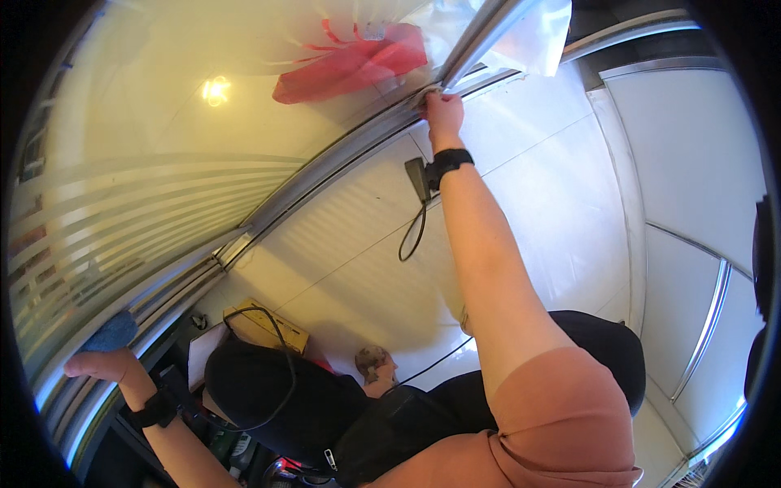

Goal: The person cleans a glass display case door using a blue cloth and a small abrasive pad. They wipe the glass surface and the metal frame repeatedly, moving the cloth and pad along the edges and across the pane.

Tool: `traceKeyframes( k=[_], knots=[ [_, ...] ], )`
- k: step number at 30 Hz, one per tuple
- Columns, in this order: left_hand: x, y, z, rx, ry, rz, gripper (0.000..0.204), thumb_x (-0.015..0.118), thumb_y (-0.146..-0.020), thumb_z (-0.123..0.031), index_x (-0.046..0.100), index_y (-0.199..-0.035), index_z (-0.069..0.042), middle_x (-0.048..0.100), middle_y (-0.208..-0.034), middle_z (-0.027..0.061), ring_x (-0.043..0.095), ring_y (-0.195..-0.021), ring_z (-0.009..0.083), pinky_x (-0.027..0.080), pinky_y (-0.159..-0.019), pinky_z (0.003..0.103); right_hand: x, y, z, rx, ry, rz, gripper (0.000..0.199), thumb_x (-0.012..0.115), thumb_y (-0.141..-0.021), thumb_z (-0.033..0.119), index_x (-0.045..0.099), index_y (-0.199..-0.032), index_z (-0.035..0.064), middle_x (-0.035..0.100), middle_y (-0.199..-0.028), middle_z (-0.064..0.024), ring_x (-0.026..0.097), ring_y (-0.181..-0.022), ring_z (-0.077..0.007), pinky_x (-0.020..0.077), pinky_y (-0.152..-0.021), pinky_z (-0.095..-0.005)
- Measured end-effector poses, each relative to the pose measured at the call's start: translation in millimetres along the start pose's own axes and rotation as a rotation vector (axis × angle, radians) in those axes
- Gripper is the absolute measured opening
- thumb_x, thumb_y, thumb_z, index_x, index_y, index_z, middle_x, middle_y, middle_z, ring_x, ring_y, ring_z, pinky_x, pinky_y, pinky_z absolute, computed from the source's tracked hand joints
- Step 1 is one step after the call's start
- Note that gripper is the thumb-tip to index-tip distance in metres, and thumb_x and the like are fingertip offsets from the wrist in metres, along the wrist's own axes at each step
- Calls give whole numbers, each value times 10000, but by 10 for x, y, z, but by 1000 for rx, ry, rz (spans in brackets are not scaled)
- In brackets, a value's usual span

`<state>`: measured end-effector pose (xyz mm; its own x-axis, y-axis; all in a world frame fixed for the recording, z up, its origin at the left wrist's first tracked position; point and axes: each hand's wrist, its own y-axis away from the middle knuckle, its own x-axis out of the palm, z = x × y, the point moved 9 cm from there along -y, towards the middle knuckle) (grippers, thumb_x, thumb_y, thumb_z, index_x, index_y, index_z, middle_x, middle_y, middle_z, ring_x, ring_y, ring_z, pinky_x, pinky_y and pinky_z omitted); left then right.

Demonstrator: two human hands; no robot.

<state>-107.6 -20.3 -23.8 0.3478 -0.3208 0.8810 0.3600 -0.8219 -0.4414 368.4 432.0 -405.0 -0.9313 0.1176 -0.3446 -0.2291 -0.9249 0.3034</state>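
My right hand (445, 112), its arm stretched far forward, is closed at the foot of the sliding glass door's metal frame (325, 165). A small greyish cloth (425, 97) shows at its fingertips, mostly hidden by them. A black wrist strap with a dangling cable (412, 240) is on that arm. At the lower left my left hand (102, 365) is against the door frame, with a bunched blue cloth (114, 332) right at its far side. The left fingers are partly hidden and appear closed on this cloth.
Behind the frosted, striped glass panel (187, 191) a red bag (358, 65) shows through. White cabinets (691, 154) line the right side. A yellow box (264, 325) lies by my black-clad knee, and my foot (374, 368) rests on the pale tiled floor (529, 195). Bottles stand at bottom left.
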Motion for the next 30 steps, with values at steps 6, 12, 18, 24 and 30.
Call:
traceKeyframes(
  k=[6,12,18,24,30],
  knots=[
    [-93,211,-608,89,405,28,638,396,-874,-513,385,-1274,-16,350,-1342,161,365,-1193,298,256,-1019,378,445,561,-139,39,-101,132,287,539,-749,236,510,-837,-36,596,-651,-168,595,-559,-304,477,-558,-377],
    [-138,253,-749,69,504,42,716,436,-853,-535,336,-1309,7,285,-1399,143,350,-1206,278,261,-1028,348,439,574,-51,9,-3,177,324,572,-751,273,527,-806,-43,612,-704,-199,613,-700,-337,472,-658,-410],
    [-99,225,-587,-45,458,62,635,408,-885,-492,377,-1293,-7,325,-1382,131,379,-1192,265,265,-1029,340,86,-35,-131,274,-453,80,229,587,-770,180,528,-793,-40,593,-638,-141,583,-497,-226,472,-490,-332],
    [-96,173,-614,-16,392,42,594,377,-903,-476,395,-1282,-19,345,-1367,135,387,-1185,264,267,-1024,354,310,499,76,96,-165,223,330,511,-832,271,540,-769,-51,573,-566,-132,580,-499,-251,459,-477,-349],
    [-130,17,-333,195,-36,-152,572,344,-916,-475,408,-1260,-23,356,-1349,145,397,-1158,265,280,-1004,372,1414,2066,-342,260,178,537,301,535,-783,272,509,-885,-10,586,-880,-256,558,-844,-423,446,-718,-472]
  ],
)
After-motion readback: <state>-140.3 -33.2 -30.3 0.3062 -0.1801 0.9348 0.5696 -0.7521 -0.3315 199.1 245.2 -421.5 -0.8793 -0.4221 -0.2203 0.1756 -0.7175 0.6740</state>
